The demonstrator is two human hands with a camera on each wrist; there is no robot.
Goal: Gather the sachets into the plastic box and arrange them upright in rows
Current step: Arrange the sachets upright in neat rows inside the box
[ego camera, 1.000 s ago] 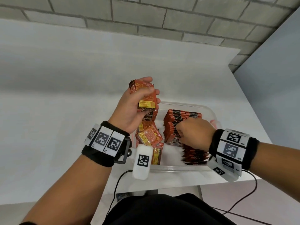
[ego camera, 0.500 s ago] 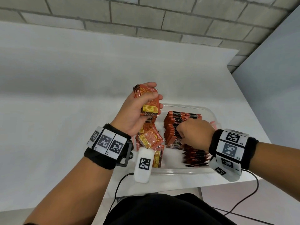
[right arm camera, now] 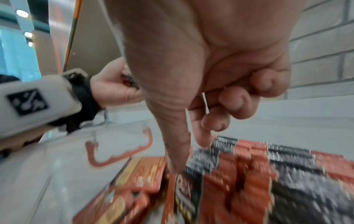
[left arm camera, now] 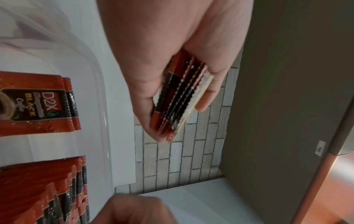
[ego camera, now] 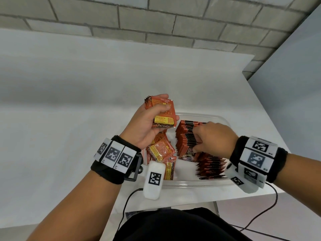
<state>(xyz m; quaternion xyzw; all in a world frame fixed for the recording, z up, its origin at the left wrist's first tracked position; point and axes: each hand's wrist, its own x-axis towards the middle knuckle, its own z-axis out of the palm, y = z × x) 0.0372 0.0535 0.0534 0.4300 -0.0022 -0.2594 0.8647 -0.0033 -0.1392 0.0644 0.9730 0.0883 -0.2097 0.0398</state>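
A clear plastic box [ego camera: 199, 184] sits at the table's near edge. My left hand [ego camera: 166, 112] grips a stack of orange-red sachets [ego camera: 163, 119] above the box's far left corner; the left wrist view shows the stack [left arm camera: 182, 97] edge-on between thumb and fingers. My right hand [ego camera: 198, 141] reaches into a row of upright sachets [ego camera: 185, 136]. In the blurred right wrist view, thumb and index finger [right arm camera: 203, 139] pinch one sachet's top edge. A second row [ego camera: 210, 166] leans at the near right. Loose sachets [ego camera: 161, 150] lie at the box's left.
The white table [ego camera: 69, 136] stretches left and far of the box. A brick wall [ego camera: 156, 23] stands behind, and a grey panel [ego camera: 295, 84] closes the right side. Wrist camera cables [ego camera: 126, 206] hang off the near edge.
My left hand has lowered its stack a little toward the box. My right hand stays at the upright row, its fingers shifted slightly along it.
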